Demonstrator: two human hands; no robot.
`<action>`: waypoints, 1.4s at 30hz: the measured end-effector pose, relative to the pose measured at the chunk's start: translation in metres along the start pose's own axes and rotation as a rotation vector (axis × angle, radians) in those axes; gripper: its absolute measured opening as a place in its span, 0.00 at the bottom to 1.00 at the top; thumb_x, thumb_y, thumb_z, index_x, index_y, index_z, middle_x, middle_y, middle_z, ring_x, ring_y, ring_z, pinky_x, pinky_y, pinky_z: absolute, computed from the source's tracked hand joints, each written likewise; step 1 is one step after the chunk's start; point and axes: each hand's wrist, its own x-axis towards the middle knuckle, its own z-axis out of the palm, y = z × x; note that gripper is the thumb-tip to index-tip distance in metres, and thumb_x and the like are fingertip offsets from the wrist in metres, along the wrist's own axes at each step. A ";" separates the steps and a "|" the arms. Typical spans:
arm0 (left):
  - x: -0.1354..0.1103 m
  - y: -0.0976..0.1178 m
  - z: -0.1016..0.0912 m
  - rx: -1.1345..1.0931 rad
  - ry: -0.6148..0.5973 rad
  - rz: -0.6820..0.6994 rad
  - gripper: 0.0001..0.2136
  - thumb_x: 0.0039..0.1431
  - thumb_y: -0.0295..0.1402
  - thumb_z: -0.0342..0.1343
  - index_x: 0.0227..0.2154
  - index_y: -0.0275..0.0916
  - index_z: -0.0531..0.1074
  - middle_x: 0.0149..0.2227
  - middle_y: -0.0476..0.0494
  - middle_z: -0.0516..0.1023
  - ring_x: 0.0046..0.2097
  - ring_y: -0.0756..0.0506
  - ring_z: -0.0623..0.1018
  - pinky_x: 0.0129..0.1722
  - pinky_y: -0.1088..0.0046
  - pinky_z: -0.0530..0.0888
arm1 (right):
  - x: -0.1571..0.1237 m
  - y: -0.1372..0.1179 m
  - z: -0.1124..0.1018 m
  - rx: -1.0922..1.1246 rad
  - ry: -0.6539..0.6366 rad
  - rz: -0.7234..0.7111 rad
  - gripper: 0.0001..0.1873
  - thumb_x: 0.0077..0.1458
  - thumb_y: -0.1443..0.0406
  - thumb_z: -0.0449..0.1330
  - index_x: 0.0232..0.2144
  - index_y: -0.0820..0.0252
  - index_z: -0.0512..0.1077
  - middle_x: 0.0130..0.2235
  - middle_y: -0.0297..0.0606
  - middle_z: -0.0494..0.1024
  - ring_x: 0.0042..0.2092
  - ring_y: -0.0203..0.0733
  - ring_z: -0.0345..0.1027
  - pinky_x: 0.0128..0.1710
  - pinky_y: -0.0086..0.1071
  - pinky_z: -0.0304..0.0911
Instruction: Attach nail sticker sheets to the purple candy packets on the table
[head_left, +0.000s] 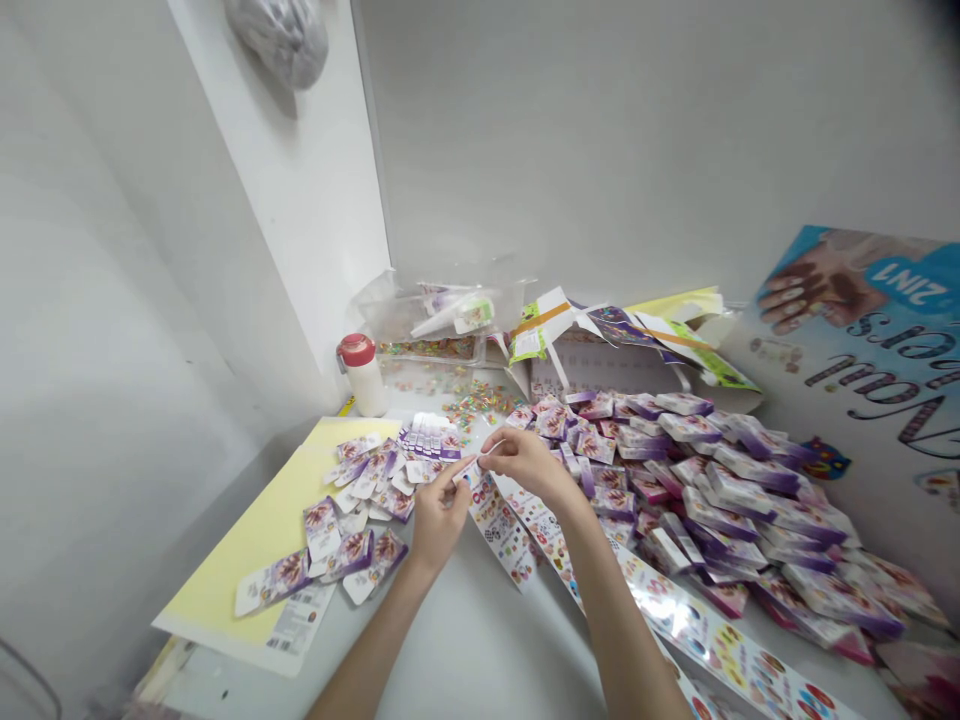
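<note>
Head view: left hand (439, 515) and right hand (525, 462) each held a pinching grip on one small strip (472, 469), its long axis spanning between them; packets (720, 500) lay right of the grip.

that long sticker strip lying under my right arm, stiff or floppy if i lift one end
Probably floppy: the sticker strip looks paper-thin and lies flat along the white table. Likely very light for its length. Its glossy face may slide easily when pushed.
</note>
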 end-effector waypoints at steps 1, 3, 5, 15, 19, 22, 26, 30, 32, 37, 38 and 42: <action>0.000 0.000 0.000 -0.022 0.009 -0.018 0.16 0.55 0.33 0.51 0.43 0.34 0.76 0.17 0.55 0.60 0.20 0.54 0.55 0.19 0.79 0.55 | 0.000 -0.001 0.000 0.024 -0.009 0.011 0.11 0.37 0.63 0.65 0.24 0.61 0.69 0.19 0.30 0.72 0.23 0.33 0.64 0.22 0.25 0.55; 0.001 0.001 0.001 -0.066 0.028 -0.058 0.17 0.55 0.33 0.51 0.45 0.33 0.75 0.17 0.56 0.58 0.20 0.54 0.53 0.19 0.79 0.53 | 0.000 -0.003 0.001 0.062 -0.021 0.037 0.12 0.36 0.62 0.66 0.24 0.61 0.68 0.20 0.29 0.72 0.22 0.32 0.63 0.22 0.25 0.54; 0.001 0.002 0.001 -0.097 0.035 -0.083 0.17 0.55 0.34 0.51 0.45 0.32 0.74 0.18 0.57 0.56 0.20 0.54 0.52 0.19 0.79 0.53 | -0.001 -0.005 0.001 0.077 -0.019 0.065 0.13 0.36 0.62 0.66 0.24 0.61 0.68 0.20 0.29 0.72 0.22 0.31 0.62 0.22 0.24 0.53; -0.001 0.004 0.001 -0.055 0.021 -0.040 0.16 0.55 0.33 0.51 0.43 0.33 0.76 0.18 0.55 0.59 0.20 0.54 0.53 0.19 0.78 0.53 | -0.002 -0.010 0.004 0.052 0.008 0.074 0.11 0.36 0.63 0.65 0.23 0.61 0.68 0.19 0.29 0.71 0.21 0.31 0.62 0.21 0.24 0.53; -0.002 0.003 0.001 -0.061 0.032 -0.042 0.16 0.56 0.33 0.51 0.44 0.34 0.75 0.18 0.56 0.58 0.20 0.54 0.53 0.19 0.78 0.52 | -0.003 -0.012 0.004 0.038 0.004 0.070 0.09 0.37 0.65 0.64 0.24 0.61 0.68 0.19 0.29 0.70 0.21 0.31 0.62 0.20 0.24 0.54; -0.002 0.002 0.001 -0.060 0.024 -0.042 0.16 0.56 0.33 0.50 0.45 0.33 0.75 0.18 0.56 0.56 0.20 0.54 0.52 0.19 0.78 0.51 | -0.003 -0.010 0.004 0.034 0.007 0.061 0.08 0.37 0.66 0.64 0.24 0.61 0.68 0.19 0.29 0.70 0.21 0.31 0.62 0.20 0.24 0.54; -0.003 0.002 0.002 -0.058 0.023 -0.040 0.17 0.56 0.33 0.50 0.45 0.33 0.74 0.18 0.56 0.56 0.21 0.54 0.52 0.19 0.78 0.51 | -0.002 -0.009 0.004 0.031 0.011 0.060 0.08 0.37 0.67 0.63 0.24 0.61 0.69 0.19 0.29 0.70 0.21 0.31 0.62 0.20 0.24 0.54; -0.004 0.003 0.003 -0.091 0.052 -0.052 0.16 0.55 0.34 0.52 0.44 0.33 0.75 0.18 0.57 0.55 0.20 0.54 0.51 0.18 0.78 0.51 | -0.004 -0.011 0.004 0.028 0.007 0.085 0.06 0.38 0.68 0.62 0.24 0.61 0.69 0.19 0.29 0.70 0.21 0.31 0.63 0.21 0.24 0.55; -0.004 0.003 0.003 -0.113 0.058 -0.065 0.16 0.55 0.34 0.52 0.44 0.34 0.75 0.17 0.57 0.54 0.20 0.54 0.51 0.18 0.78 0.50 | -0.004 -0.012 0.004 0.032 0.005 0.089 0.06 0.37 0.68 0.62 0.24 0.61 0.69 0.19 0.29 0.70 0.22 0.32 0.63 0.21 0.24 0.56; -0.004 0.004 0.003 -0.116 0.057 -0.070 0.17 0.54 0.34 0.53 0.45 0.34 0.75 0.17 0.57 0.54 0.20 0.54 0.51 0.18 0.79 0.50 | -0.004 -0.012 0.004 0.032 0.013 0.088 0.07 0.37 0.68 0.62 0.24 0.61 0.69 0.19 0.29 0.71 0.22 0.31 0.63 0.21 0.24 0.55; -0.004 0.003 0.003 -0.111 0.055 -0.066 0.17 0.54 0.34 0.53 0.45 0.34 0.75 0.17 0.57 0.54 0.20 0.54 0.51 0.18 0.79 0.50 | -0.004 -0.012 0.004 0.031 0.012 0.090 0.07 0.37 0.67 0.62 0.24 0.60 0.69 0.20 0.30 0.71 0.22 0.31 0.63 0.21 0.24 0.55; -0.004 0.003 0.003 -0.102 0.057 -0.052 0.16 0.54 0.35 0.52 0.43 0.35 0.76 0.17 0.57 0.56 0.20 0.54 0.52 0.18 0.79 0.51 | -0.004 -0.013 0.005 0.025 0.015 0.099 0.06 0.37 0.68 0.62 0.24 0.60 0.69 0.19 0.30 0.70 0.22 0.32 0.63 0.21 0.24 0.55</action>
